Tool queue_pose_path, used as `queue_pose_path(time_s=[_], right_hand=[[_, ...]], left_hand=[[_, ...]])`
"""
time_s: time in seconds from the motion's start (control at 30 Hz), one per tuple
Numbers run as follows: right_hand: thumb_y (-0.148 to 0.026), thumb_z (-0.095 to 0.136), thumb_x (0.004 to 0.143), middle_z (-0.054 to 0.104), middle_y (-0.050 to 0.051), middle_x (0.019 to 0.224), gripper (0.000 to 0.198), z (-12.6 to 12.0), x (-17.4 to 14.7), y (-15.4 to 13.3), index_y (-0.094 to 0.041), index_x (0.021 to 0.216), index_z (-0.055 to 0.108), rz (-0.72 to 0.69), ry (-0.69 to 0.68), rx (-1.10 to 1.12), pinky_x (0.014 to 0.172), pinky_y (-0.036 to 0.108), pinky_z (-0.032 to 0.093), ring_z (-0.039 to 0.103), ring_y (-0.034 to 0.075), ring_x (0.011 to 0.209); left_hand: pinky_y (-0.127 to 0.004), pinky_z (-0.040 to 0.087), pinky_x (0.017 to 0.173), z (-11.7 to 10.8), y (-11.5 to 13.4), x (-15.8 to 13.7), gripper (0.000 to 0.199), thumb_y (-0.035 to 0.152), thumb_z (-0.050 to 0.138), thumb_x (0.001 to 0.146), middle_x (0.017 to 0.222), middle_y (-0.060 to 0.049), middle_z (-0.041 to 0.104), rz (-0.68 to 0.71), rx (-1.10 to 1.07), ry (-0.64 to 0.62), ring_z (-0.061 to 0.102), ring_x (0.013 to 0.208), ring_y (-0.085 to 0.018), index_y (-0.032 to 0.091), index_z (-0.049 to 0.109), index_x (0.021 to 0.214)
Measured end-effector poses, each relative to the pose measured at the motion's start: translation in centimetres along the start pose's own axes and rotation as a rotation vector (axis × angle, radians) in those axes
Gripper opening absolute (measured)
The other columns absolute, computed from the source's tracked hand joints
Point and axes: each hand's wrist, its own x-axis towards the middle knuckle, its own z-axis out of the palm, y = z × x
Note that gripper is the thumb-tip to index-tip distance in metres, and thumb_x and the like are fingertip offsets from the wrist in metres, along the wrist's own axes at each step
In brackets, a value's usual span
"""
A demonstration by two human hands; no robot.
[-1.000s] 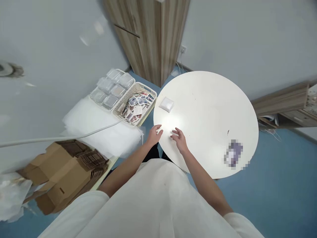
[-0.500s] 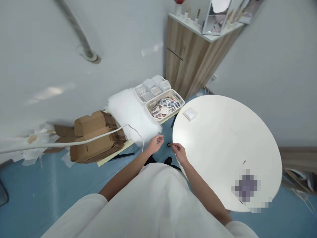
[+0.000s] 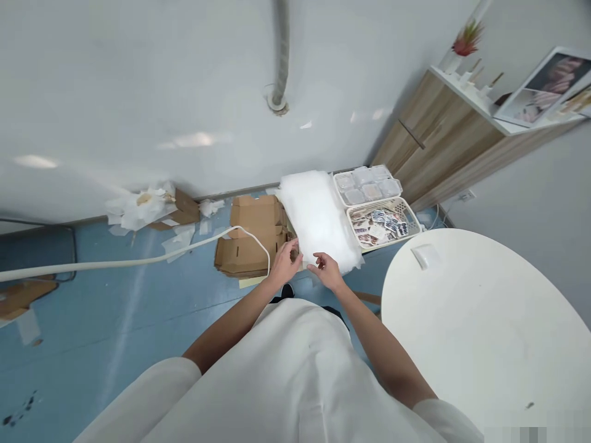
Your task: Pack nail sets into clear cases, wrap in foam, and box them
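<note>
At the near edge of a stack of white foam sheets (image 3: pixel 318 209) is my left hand (image 3: pixel 285 263), its fingers bent and apart, with nothing visible in them. It is beside a pile of flattened brown cardboard boxes (image 3: pixel 256 243). My right hand (image 3: pixel 327 271) hovers over the lower part of the foam stack, loosely curled with thumb and fingers apart; I see nothing in it. Whether either hand touches the sheets I cannot tell.
Right of the foam stand a white basket (image 3: pixel 412 216) of printed cards and a tray of clear plastic boxes (image 3: pixel 369 184). A round white table (image 3: pixel 489 320) carries a small white packet (image 3: pixel 425 256). A white cable (image 3: pixel 138 263) crosses on the left. Behind stands a wooden cabinet (image 3: pixel 443 123).
The view has turned left, so the boxes and foam are now in front of me. Both hands have moved from beside the round table to the foam stack's near edge.
</note>
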Motion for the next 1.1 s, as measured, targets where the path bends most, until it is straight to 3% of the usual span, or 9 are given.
queue_pose_path(time_s=[0.13, 0.3, 0.4, 0.5, 0.67, 0.9, 1.1], right_hand=[[-0.046, 0.059, 0.072, 0.056, 0.006, 0.098, 0.059, 3.6, 2.5, -4.2, -0.018, 0.122, 0.046, -0.082, -0.069, -0.337, 0.073, 0.030, 0.045, 0.055, 0.017, 0.083], [-0.042, 0.052, 0.079, 0.049, 0.013, 0.119, 0.060, 7.2, 4.6, -7.1, -0.017, 0.131, 0.034, -0.059, -0.102, -0.694, 0.077, 0.032, 0.044, 0.051, 0.023, 0.105], [-0.042, 0.051, 0.080, 0.051, 0.013, 0.113, 0.049, 8.1, 5.4, -7.3, -0.017, 0.121, 0.042, 0.001, -0.124, -0.839, 0.074, 0.033, 0.044, 0.054, 0.024, 0.101], [-0.032, 0.048, 0.082, 0.054, 0.013, 0.106, 0.026, 8.0, 5.9, -6.8, -0.017, 0.104, 0.050, 0.028, -0.139, -0.923, 0.070, 0.033, 0.044, 0.057, 0.024, 0.094], [-0.021, 0.041, 0.083, 0.059, 0.011, 0.096, 0.015, 6.9, 6.3, -6.4, -0.019, 0.095, 0.049, 0.045, -0.112, -0.829, 0.064, 0.030, 0.041, 0.059, 0.022, 0.085], [-0.021, 0.036, 0.083, 0.061, 0.009, 0.081, 0.020, 5.7, 5.8, -6.8, -0.017, 0.102, 0.040, 0.107, -0.075, -0.644, 0.057, 0.029, 0.037, 0.057, 0.022, 0.071], [-0.021, 0.031, 0.082, 0.062, 0.010, 0.086, 0.026, 4.9, 5.6, -6.6, -0.016, 0.107, 0.039, 0.096, -0.009, -0.443, 0.060, 0.029, 0.040, 0.058, 0.022, 0.073]], left_hand=[[-0.041, 0.040, 0.094, -3.4, -3.3, -0.6, 0.064, 0.042, 0.053, 0.078, 0.123, -0.013, 0.049, -0.058, 0.134, 0.033, 0.048, 0.112, -0.024, 0.015, 0.032, 0.132], [-0.047, 0.035, 0.095, -6.2, -6.2, -1.7, 0.064, 0.057, 0.049, 0.075, 0.127, -0.013, 0.046, -0.189, 0.380, -0.160, 0.040, 0.119, -0.030, 0.019, 0.041, 0.126], [-0.048, 0.032, 0.095, -6.7, -7.2, -2.4, 0.065, 0.059, 0.053, 0.071, 0.131, -0.012, 0.042, -0.241, 0.455, -0.271, 0.034, 0.122, -0.032, 0.021, 0.045, 0.123], [-0.048, 0.030, 0.096, -6.6, -7.9, -2.8, 0.063, 0.056, 0.057, 0.069, 0.134, -0.013, 0.039, -0.255, 0.464, -0.288, 0.031, 0.124, -0.033, 0.021, 0.049, 0.121], [-0.052, 0.032, 0.094, -6.7, -8.6, -2.8, 0.056, 0.052, 0.059, 0.070, 0.130, -0.015, 0.043, -0.223, 0.394, -0.244, 0.034, 0.121, -0.034, 0.021, 0.054, 0.115], [-0.047, 0.035, 0.097, -8.0, -9.3, -2.1, 0.053, 0.053, 0.060, 0.069, 0.124, -0.015, 0.049, -0.093, 0.230, -0.255, 0.044, 0.115, -0.031, 0.018, 0.060, 0.110], [-0.040, 0.036, 0.099, -8.5, -9.1, -1.7, 0.041, 0.046, 0.053, 0.078, 0.122, -0.012, 0.051, 0.003, 0.185, -0.252, 0.046, 0.116, -0.025, 0.018, 0.061, 0.107]])
